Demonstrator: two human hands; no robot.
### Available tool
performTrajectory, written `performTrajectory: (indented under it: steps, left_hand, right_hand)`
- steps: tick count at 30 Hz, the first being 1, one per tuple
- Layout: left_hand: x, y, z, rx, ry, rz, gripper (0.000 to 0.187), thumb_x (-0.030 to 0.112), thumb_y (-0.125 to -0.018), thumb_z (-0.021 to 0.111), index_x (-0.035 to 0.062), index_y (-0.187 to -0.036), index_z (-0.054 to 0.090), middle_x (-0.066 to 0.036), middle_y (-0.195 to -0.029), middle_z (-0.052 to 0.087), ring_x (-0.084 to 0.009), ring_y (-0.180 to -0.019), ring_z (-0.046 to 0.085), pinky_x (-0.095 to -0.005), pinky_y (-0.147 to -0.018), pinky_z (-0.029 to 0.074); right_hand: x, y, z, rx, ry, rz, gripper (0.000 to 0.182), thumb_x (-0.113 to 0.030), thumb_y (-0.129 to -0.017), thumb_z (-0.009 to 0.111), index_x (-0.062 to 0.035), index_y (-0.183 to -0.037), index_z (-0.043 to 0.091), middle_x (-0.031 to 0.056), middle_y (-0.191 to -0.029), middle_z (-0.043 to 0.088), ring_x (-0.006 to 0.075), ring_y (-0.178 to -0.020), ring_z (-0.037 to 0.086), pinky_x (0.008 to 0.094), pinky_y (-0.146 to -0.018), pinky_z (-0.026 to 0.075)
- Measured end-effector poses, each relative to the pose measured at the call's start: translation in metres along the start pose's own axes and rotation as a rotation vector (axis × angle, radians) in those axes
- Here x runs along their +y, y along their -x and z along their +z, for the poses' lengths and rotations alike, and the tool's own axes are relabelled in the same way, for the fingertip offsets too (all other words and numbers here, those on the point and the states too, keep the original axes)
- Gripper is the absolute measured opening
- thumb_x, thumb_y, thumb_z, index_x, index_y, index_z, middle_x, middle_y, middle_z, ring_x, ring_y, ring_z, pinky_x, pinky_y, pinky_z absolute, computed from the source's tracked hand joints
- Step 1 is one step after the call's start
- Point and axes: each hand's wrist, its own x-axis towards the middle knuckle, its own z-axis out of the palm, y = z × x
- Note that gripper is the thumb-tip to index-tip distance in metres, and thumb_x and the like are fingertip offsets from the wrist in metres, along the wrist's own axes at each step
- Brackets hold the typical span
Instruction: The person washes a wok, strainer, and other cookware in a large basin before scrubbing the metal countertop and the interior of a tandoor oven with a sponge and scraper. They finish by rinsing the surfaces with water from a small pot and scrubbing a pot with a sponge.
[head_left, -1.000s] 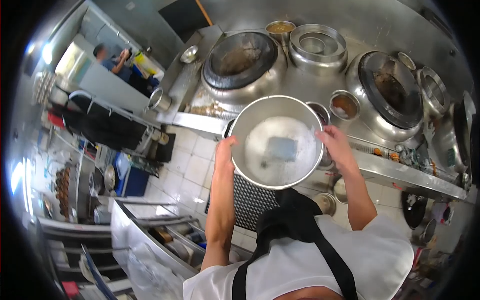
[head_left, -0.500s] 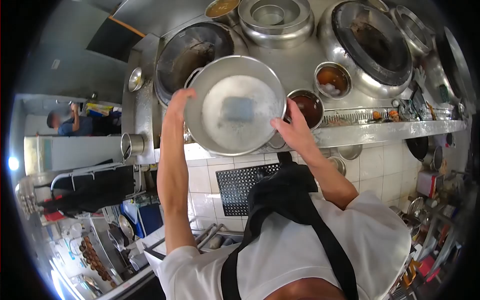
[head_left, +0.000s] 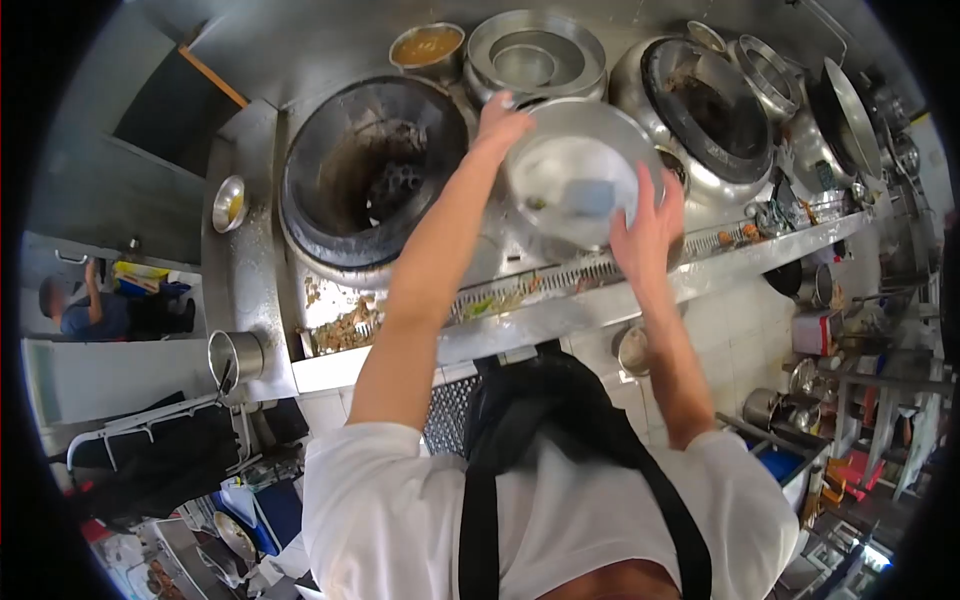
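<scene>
A wide metal pot [head_left: 590,120] is between my two hands, at the middle of the steel stove top. Inside it are whitish, sudsy contents [head_left: 548,170], a blue-grey rectangular block [head_left: 592,197] and a small dark bit. My left hand [head_left: 503,125] grips the pot's far left rim, fingers closed around it. My right hand [head_left: 650,215], slightly blurred, is at the near right rim, thumb toward the inside and the other fingers along the outer side. The pot overlaps the sauce containers behind it.
A large wok burner [head_left: 375,180] opens to the left, with food scraps [head_left: 340,325] beside it. Behind are a round steel pot [head_left: 535,40] and a bowl of orange-brown liquid [head_left: 428,48]. Another burner [head_left: 705,105] stands right. Far left, a person [head_left: 95,300] is in the background.
The pot has moved right and away from me with both hands, uncovering the left burner and the scraps. My view has shifted, and the sauce containers are now mostly hidden.
</scene>
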Motion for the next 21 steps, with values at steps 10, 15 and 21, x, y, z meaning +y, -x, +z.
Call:
performTrajectory:
  steps: [10, 15, 21]
  left_hand:
    - [-0.027, 0.264, -0.102, 0.116, 0.104, 0.305, 0.046, 0.001, -0.094, 0.061, -0.0010, -0.137, 0.047, -0.016, -0.125, 0.062, -0.0206, -0.108, 0.067, -0.0300, -0.091, 0.052]
    - [-0.160, 0.391, -0.182, 0.528, -0.054, -0.085, 0.045, 0.001, -0.092, 0.059, -0.0044, -0.135, 0.048, -0.023, -0.134, 0.053, -0.0298, -0.117, 0.060, -0.0369, -0.095, 0.050]
    - [-0.220, 0.433, -0.185, 0.602, -0.985, 0.105, 0.050, 0.022, -0.093, 0.061, -0.0027, -0.134, 0.049, -0.028, -0.143, 0.044, -0.0465, -0.133, 0.040, -0.0549, -0.109, 0.034]
  right_hand:
    - [0.094, -0.101, 0.244, -0.999, 0.370, 0.057, 0.036, -0.022, -0.087, 0.054, -0.0089, -0.116, 0.068, 0.0215, -0.116, 0.066, 0.0387, -0.106, 0.063, 0.0454, -0.093, 0.049]
    - [0.096, -0.058, 0.262, -1.272, 0.345, 0.093, 0.031, -0.023, -0.083, 0.056, -0.0105, -0.109, 0.068, 0.0181, -0.109, 0.066, 0.0366, -0.099, 0.063, 0.0455, -0.087, 0.049]
    - [0.096, -0.039, 0.261, -1.239, 0.283, 0.065, 0.026, -0.025, -0.078, 0.059, -0.0124, -0.099, 0.067, 0.0139, -0.101, 0.067, 0.0340, -0.091, 0.063, 0.0455, -0.080, 0.049]
